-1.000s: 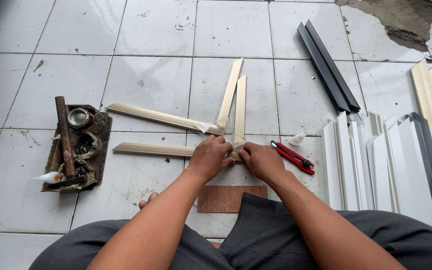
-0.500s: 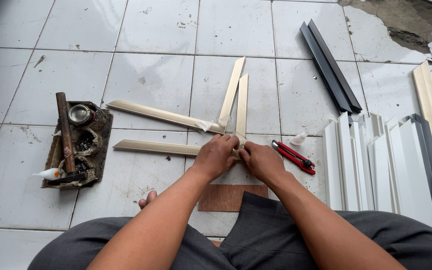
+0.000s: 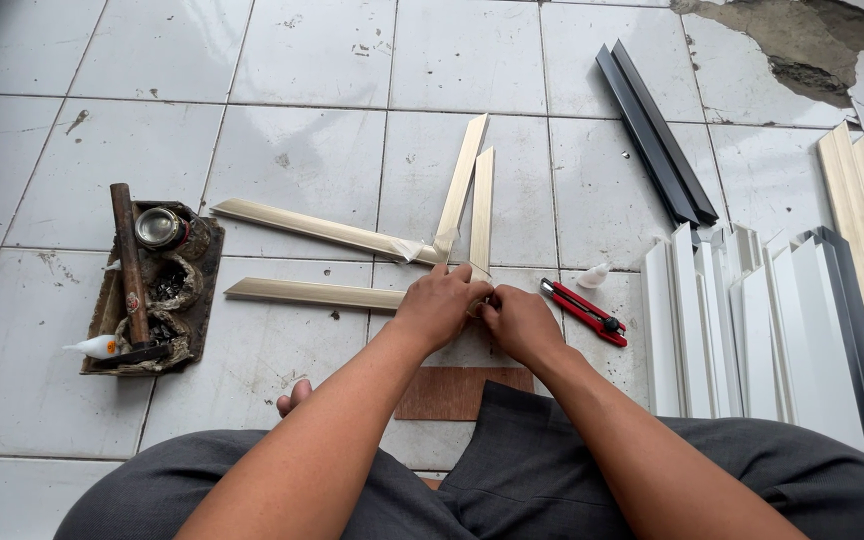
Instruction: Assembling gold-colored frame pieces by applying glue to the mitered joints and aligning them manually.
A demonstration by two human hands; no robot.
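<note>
Looking down, head view: you sit on the tiled floor [image 3: 292, 170], both hands together just ahead of your lap.
Left hand [image 3: 439, 308]: fingers curled down over the near end of the horizontal cream strip [image 3: 312, 293].
Right hand [image 3: 517, 322]: closed, pinching at the same joint; what sits between the fingertips is hidden.
Upright strip [image 3: 481, 208]: near end meets your hands, long axis running away from you.
Horizontal strip axis: runs left from the hands, so the left one is nearer to it.
Taped pair [image 3: 382, 240]: just beyond the knuckles, apart from them.
Red cutter [image 3: 582, 311]: just right of your right hand.
Brown board [image 3: 462, 392]: beneath your wrists.
</note>
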